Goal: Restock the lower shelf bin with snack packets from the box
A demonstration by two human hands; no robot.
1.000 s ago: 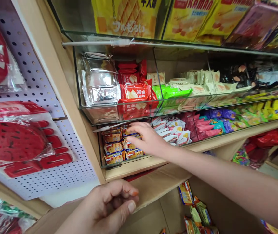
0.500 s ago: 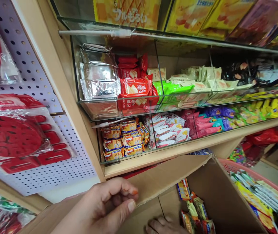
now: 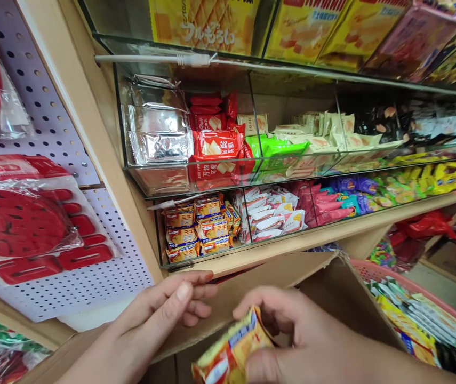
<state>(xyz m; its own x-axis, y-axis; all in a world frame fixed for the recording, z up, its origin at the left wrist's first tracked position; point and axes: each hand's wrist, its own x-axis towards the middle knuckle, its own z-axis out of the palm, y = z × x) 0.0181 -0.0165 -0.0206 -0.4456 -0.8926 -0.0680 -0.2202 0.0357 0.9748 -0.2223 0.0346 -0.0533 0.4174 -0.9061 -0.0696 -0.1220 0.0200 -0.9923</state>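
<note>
Gripping an orange-and-yellow snack packet [image 3: 233, 344] at the bottom centre of the frame, your right hand [image 3: 316, 341] is closed on it, with the fingers curled over the top and the thumb pressed against the near face. The packet is tilted, its long axis running from lower left up toward the right, and its free end points to the lower left.

Your left hand [image 3: 151, 325] is at the lower left with its fingers nearly straight, laid on the cardboard box flap [image 3: 276, 272]. You can't tell from here whether it pinches the flap or only rests on it. It holds nothing else.

Packets of the same colours are stacked in the lowest glass bin [image 3: 196, 229], which lies above the packet and a little to its left, just beyond your left fingertips. The left hand is the nearer one to that bin, and the right hand has the packet.

White and pink packets [image 3: 271, 213] fill the next compartment to the right. A pink basket [image 3: 372, 269] of wrapped goods sits at the lower right, and a pegboard [image 3: 103, 256] with red items is on the left.
</note>
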